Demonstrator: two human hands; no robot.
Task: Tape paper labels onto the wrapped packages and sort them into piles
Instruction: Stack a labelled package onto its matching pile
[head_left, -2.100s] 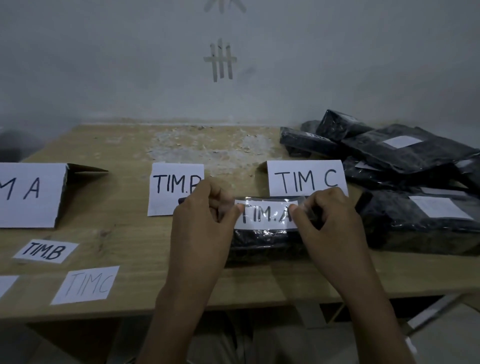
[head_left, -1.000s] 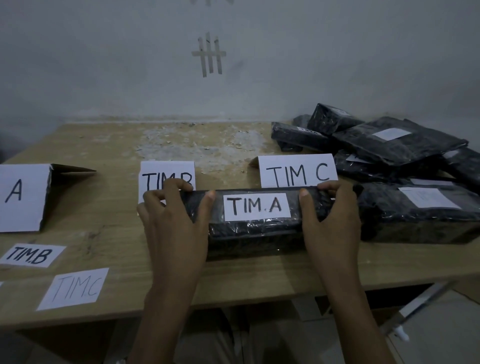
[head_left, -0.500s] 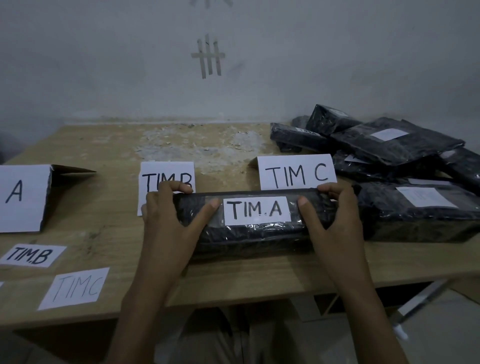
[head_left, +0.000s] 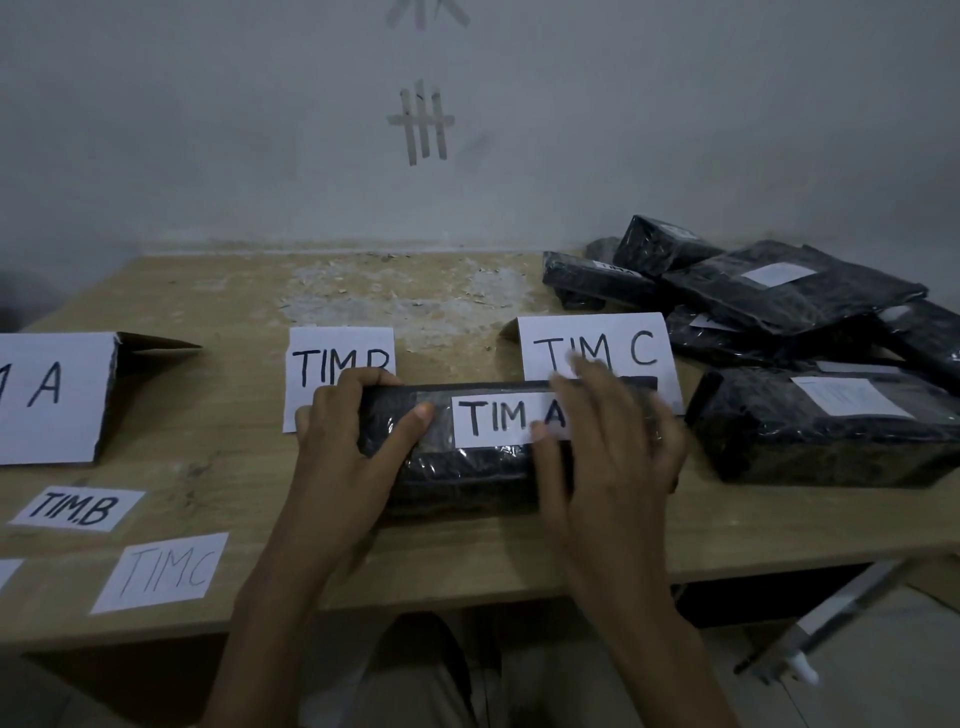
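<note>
Hands sit on 1 long black plastic-wrapped package (head_left: 467, 470), which lies on the light wooden table (head_left: 208, 291) near its front edge, just before the upright white TIM C sign (head_left: 597, 345). The left hand (head_left: 353, 441) grips its left end, fingers curled over the far edge, thumb on top. The right hand (head_left: 613, 452), blurred, lies flat with straight fingers on its right part, covering the end of the white paper TIM.A label (head_left: 493, 421).
</note>
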